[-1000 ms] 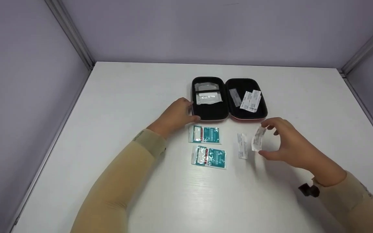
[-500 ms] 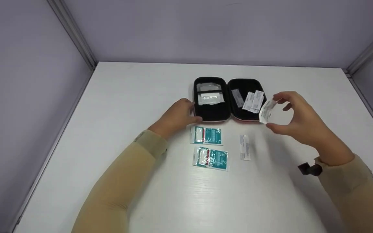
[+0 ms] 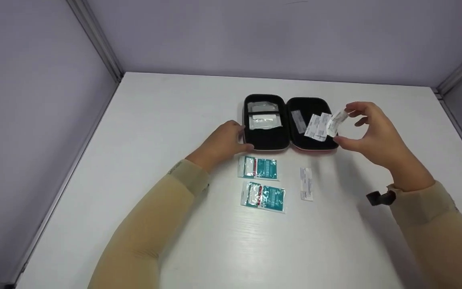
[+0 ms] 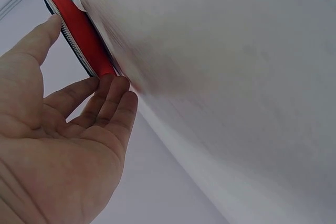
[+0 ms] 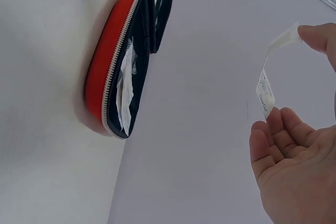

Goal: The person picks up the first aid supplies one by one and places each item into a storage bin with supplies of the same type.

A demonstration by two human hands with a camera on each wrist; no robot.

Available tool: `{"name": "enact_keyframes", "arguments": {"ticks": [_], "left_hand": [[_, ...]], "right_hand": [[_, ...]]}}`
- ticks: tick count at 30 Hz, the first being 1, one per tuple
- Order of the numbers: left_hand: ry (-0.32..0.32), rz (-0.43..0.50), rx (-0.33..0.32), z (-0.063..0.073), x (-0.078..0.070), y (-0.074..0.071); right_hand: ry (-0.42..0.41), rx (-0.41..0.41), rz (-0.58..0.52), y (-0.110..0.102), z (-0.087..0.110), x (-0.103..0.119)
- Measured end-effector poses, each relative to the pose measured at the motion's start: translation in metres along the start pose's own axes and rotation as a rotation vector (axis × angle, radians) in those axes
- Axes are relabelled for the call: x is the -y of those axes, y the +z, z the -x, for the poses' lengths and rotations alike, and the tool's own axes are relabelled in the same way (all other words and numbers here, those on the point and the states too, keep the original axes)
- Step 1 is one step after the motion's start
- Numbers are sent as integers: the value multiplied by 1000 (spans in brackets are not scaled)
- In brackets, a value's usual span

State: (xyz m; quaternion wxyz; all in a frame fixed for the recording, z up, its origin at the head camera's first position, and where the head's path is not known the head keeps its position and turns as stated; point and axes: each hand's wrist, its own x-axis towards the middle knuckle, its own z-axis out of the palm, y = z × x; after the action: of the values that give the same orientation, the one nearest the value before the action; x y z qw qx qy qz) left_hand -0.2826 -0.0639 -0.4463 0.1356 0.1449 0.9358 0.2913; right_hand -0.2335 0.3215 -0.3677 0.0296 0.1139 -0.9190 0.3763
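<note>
My right hand pinches a wrapped adhesive bandage by its two ends, thumb at one and fingers at the other. The slim white packet bows in this grip and, in the head view, overlaps the right half of an open zip case. Red outside and black inside, the case lies flat with both halves spread. My left hand holds its left half at the near corner, thumb on the front edge and fingers along the side. Several white wrapped bandages lie loose in the right half.
Clear packets sit under a strap in the case's left half. In front of the case lie two teal-and-white packets, one nearer me than the other. Another wrapped bandage lies to their right. Pale walls enclose the white table.
My right hand has lifted the wrapped bandage from in front of the case, moving it away from me and slightly right, up to the right half. The left hand keeps its place on the case.
</note>
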Motion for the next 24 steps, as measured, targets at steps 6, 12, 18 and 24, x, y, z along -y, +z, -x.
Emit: {"name": "enact_keyframes", "arguments": {"ticks": [6,12,18,24], "left_hand": [[-7,13,2,1,-2,0],[-1,1,3,3,-2,1],[5,11,3,1,-3,4],[4,8,4,-4,-9,6]], "right_hand": [[36,29,8,6,-7,-11],[78,57,14,14,-16,-25],[91,72,14,14,-23,-41],[135,104,31,14,-25,-55]]}}
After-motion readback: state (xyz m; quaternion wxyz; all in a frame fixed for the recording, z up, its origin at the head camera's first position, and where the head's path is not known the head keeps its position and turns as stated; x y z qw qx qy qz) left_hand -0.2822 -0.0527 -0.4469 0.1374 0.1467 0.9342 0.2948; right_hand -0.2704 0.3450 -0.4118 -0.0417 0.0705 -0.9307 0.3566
